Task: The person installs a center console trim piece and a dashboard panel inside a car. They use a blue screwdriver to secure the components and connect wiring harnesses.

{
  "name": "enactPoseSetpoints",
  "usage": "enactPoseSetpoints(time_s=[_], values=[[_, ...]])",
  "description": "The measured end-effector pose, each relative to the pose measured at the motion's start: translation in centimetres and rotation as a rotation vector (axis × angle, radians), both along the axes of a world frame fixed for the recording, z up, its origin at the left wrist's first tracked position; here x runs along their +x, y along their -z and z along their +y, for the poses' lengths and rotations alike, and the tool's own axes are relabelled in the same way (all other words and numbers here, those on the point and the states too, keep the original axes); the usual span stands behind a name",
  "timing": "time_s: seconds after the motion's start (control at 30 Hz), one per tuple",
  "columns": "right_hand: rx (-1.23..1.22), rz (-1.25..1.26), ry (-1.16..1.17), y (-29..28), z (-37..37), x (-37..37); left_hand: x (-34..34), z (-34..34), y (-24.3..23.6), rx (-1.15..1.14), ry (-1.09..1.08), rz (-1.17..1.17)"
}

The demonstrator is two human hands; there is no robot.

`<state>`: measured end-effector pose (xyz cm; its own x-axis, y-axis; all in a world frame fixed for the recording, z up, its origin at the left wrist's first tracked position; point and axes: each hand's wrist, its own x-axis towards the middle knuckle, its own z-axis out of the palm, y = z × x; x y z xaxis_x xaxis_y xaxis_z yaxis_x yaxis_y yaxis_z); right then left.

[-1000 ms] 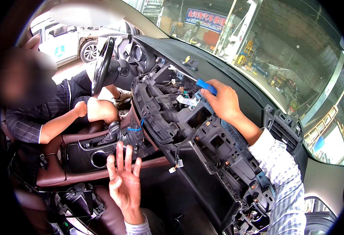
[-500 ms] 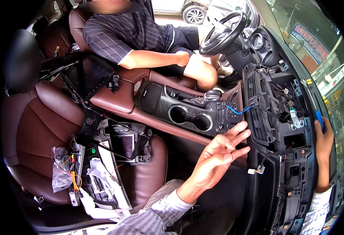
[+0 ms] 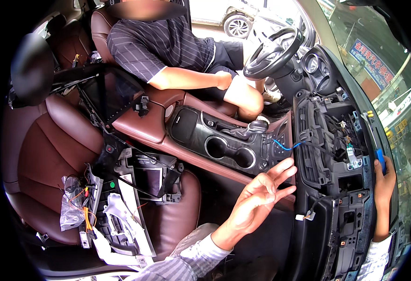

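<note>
My left hand [image 3: 257, 201] hovers in front of the opened dashboard [image 3: 311, 164], beside the centre console. Some of its fingers are stretched out and apart, others are bent, and nothing shows in it. Below those fingertips dangles a white wire connector [image 3: 305, 217]. At the far right, my right hand [image 3: 385, 182] rests on top of the dashboard near the windscreen, wrapped round the blue handle of a screwdriver [image 3: 380, 158]. The tool's thin shaft points away from me. Between the hands, a green-and-white connector [image 3: 351, 157] sits in the dashboard cavity, and a blue wire [image 3: 285, 146] curves over the console.
Another person [image 3: 168, 61] sits behind the steering wheel [image 3: 275, 51], arm across the lap. The gear lever [image 3: 258, 125] and cup holders [image 3: 231, 152] lie between us. Removed trim panels [image 3: 121, 220], a screen unit [image 3: 151, 180] and wires cover the brown seat [image 3: 189, 196].
The whole view has shifted slightly, so everything sits lower in the picture. Both hands keep their poses and places relative to the dashboard.
</note>
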<state>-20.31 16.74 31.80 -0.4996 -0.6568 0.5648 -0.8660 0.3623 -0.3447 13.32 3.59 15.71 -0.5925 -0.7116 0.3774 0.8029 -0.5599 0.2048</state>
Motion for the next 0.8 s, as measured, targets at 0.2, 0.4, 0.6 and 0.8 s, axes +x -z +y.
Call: enactPoseSetpoints(time_s=[0.2, 0.4, 0.6, 0.8], values=[[0.004, -0.015, 0.004, -0.2, 0.2, -0.1, -0.1, -0.2, -0.4, 0.018, -0.007, 0.003], [0.048, 0.029, 0.063, -0.8, -0.6, 1.6, -0.3, -0.3, 0.0, 0.009, -0.035, -0.021], [-0.038, 0.069, 0.004, 0.2, -0.3, 0.3, -0.5, -0.2, 0.6, 0.046, -0.01, -0.014], [0.034, -0.03, 0.044, -0.9, 0.0, 1.7, -0.3, -0.1, 0.9, 0.047, -0.018, 0.044]])
